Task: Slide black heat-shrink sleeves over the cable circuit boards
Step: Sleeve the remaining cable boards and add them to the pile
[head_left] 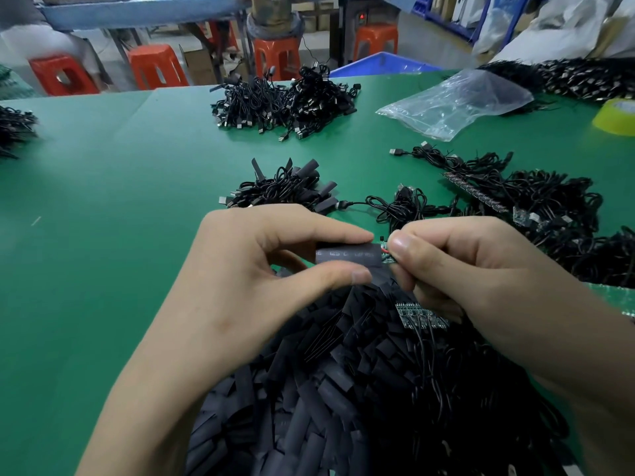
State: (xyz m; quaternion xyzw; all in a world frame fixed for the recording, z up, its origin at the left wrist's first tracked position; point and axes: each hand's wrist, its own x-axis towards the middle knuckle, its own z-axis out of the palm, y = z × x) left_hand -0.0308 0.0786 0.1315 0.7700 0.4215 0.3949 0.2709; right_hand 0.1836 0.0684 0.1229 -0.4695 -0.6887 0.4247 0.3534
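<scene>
My left hand (261,262) pinches a black heat-shrink sleeve (347,257) between thumb and forefinger, held level above the table. My right hand (474,266) grips a small green circuit board (387,256) with red wire at the sleeve's right mouth; most of the board is hidden by the sleeve and my fingers. A strip of joined boards (421,316) lies under my right hand. A heap of loose black sleeves (309,389) fills the near table.
A bundle of sleeved cables (285,188) lies just beyond my hands. Unsleeved USB cables (536,201) pile at the right, more cables (288,101) at the back. A clear plastic bag (457,104), yellow tape roll (616,116) and green table (103,201) surround them.
</scene>
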